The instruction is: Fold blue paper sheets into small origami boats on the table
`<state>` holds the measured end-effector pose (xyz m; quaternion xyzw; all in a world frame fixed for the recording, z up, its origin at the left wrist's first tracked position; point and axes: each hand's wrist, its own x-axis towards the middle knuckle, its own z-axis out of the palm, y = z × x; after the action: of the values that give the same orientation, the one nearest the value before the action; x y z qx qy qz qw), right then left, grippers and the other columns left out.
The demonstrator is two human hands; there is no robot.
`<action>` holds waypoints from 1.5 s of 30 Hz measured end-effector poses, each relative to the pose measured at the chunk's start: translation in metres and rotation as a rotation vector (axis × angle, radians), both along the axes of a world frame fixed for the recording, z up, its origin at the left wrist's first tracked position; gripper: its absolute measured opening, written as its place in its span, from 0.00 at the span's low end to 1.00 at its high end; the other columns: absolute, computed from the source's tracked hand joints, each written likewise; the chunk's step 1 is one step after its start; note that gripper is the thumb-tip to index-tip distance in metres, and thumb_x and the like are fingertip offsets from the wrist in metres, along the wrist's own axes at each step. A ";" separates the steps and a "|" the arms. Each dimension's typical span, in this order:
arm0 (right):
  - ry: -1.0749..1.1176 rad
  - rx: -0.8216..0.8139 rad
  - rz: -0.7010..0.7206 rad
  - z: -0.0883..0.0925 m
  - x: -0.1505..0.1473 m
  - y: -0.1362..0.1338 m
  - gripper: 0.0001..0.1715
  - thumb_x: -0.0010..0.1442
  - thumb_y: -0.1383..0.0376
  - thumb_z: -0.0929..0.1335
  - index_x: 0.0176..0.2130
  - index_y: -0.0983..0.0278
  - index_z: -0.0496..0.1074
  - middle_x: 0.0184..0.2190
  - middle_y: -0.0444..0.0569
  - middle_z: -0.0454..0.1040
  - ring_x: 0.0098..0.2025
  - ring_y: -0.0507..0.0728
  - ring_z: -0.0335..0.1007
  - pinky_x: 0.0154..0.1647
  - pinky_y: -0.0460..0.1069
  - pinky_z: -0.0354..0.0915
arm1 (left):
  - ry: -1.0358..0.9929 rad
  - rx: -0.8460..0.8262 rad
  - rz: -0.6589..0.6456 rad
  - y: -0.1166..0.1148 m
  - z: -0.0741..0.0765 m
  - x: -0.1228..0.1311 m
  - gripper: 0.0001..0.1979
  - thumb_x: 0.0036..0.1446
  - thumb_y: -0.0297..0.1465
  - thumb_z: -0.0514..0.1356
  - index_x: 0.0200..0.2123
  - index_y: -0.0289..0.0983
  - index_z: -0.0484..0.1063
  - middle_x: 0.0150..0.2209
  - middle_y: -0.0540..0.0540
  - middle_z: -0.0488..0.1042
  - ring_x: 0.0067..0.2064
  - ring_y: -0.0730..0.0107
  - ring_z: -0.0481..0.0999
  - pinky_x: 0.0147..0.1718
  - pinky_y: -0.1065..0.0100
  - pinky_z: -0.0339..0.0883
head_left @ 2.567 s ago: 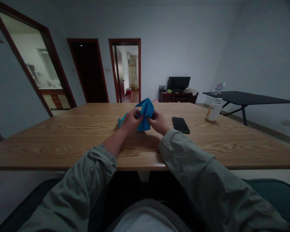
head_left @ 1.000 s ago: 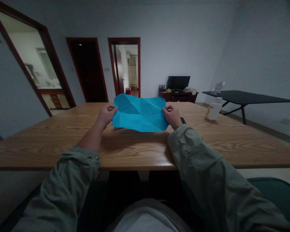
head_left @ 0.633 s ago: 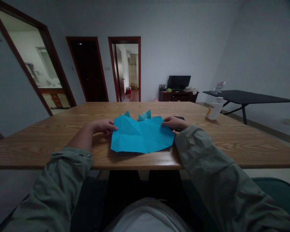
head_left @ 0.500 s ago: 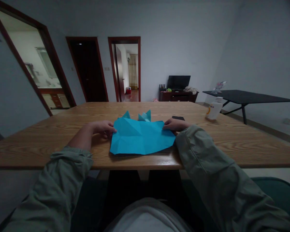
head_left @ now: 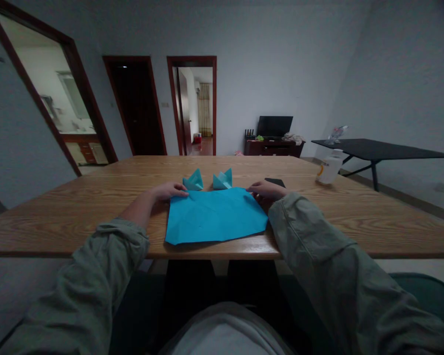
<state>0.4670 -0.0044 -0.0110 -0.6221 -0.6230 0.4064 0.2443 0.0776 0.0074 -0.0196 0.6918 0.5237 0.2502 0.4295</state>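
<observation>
A creased sheet of blue paper lies near the front edge of the wooden table. My left hand pinches its far left corner, thumb on top. At the far right corner, my right hand grips the paper between thumb and fingers; some of those fingers are hidden. Just beyond the sheet stand two folded paper boats, a left one and a right one, in lighter blue. The left boat is close to my left fingertips.
A dark flat object lies behind my right hand. Farther right stands a translucent plastic bottle on the wooden table. A black table is beyond, at the right.
The sheet has come down flatter and nearer to me, uncovering the left paper boat. My left hand has moved up and right to the far left corner.
</observation>
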 end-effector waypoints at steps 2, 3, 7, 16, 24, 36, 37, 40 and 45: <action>0.008 0.040 -0.033 -0.002 -0.004 0.003 0.13 0.53 0.57 0.73 0.32 0.65 0.75 0.23 0.48 0.72 0.22 0.53 0.66 0.21 0.47 0.62 | 0.012 0.013 -0.013 -0.001 0.000 0.003 0.22 0.30 0.43 0.73 0.30 0.36 0.79 0.29 0.45 0.77 0.30 0.65 0.72 0.30 0.67 0.63; -0.005 0.080 -0.042 -0.003 -0.005 0.005 0.13 0.54 0.58 0.72 0.34 0.65 0.75 0.25 0.48 0.73 0.24 0.53 0.67 0.22 0.46 0.63 | 0.016 0.017 -0.024 -0.001 0.001 0.004 0.22 0.30 0.42 0.73 0.29 0.37 0.79 0.29 0.45 0.77 0.30 0.65 0.72 0.30 0.67 0.63; -0.112 0.273 -0.085 -0.007 -0.011 0.013 0.12 0.51 0.64 0.73 0.37 0.66 0.76 0.30 0.49 0.75 0.32 0.53 0.70 0.29 0.45 0.64 | 0.049 0.039 -0.063 0.000 0.000 0.006 0.20 0.31 0.43 0.73 0.28 0.36 0.79 0.28 0.46 0.77 0.29 0.66 0.72 0.29 0.68 0.62; -0.249 0.419 -0.051 -0.021 -0.017 0.015 0.22 0.46 0.70 0.73 0.43 0.64 0.74 0.29 0.47 0.74 0.29 0.53 0.69 0.29 0.45 0.62 | 0.072 0.016 -0.061 0.004 -0.004 0.003 0.24 0.35 0.45 0.71 0.35 0.37 0.77 0.25 0.50 0.72 0.22 0.73 0.65 0.19 0.71 0.54; -0.371 0.485 -0.100 -0.021 -0.016 0.014 0.19 0.49 0.63 0.73 0.42 0.65 0.75 0.33 0.51 0.75 0.33 0.56 0.70 0.35 0.47 0.63 | 0.102 0.102 -0.006 0.009 -0.008 0.001 0.24 0.35 0.47 0.70 0.34 0.37 0.75 0.27 0.49 0.72 0.23 0.73 0.65 0.18 0.72 0.54; -0.376 0.425 0.081 -0.020 -0.015 0.015 0.29 0.53 0.74 0.68 0.55 0.64 0.73 0.50 0.54 0.75 0.46 0.58 0.74 0.44 0.46 0.67 | 0.185 0.149 0.003 0.017 -0.013 -0.003 0.26 0.38 0.49 0.68 0.35 0.37 0.74 0.28 0.50 0.72 0.26 0.70 0.67 0.22 0.70 0.58; -0.396 0.422 0.083 -0.020 -0.015 0.015 0.28 0.53 0.74 0.68 0.54 0.65 0.73 0.50 0.54 0.76 0.48 0.58 0.73 0.47 0.46 0.67 | 0.186 0.174 0.012 0.019 -0.014 -0.003 0.25 0.38 0.48 0.68 0.35 0.37 0.74 0.29 0.50 0.73 0.28 0.69 0.69 0.24 0.69 0.60; -0.434 0.422 0.080 -0.018 -0.015 0.012 0.26 0.54 0.72 0.68 0.53 0.65 0.75 0.50 0.53 0.76 0.49 0.59 0.73 0.50 0.47 0.66 | 0.210 0.253 0.052 0.023 -0.015 -0.004 0.21 0.39 0.45 0.67 0.33 0.37 0.75 0.32 0.47 0.76 0.36 0.64 0.73 0.32 0.68 0.65; -0.538 0.466 0.065 -0.018 -0.017 0.008 0.25 0.56 0.66 0.68 0.53 0.64 0.75 0.50 0.53 0.76 0.50 0.61 0.73 0.50 0.49 0.66 | 0.364 0.363 0.103 0.029 -0.017 -0.009 0.16 0.43 0.41 0.65 0.34 0.37 0.77 0.34 0.46 0.77 0.38 0.62 0.74 0.36 0.67 0.65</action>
<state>0.4499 0.0039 -0.0287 -0.6143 -0.7605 0.0825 0.1937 0.0685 0.0367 -0.0370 0.7637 0.5733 0.2329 0.1839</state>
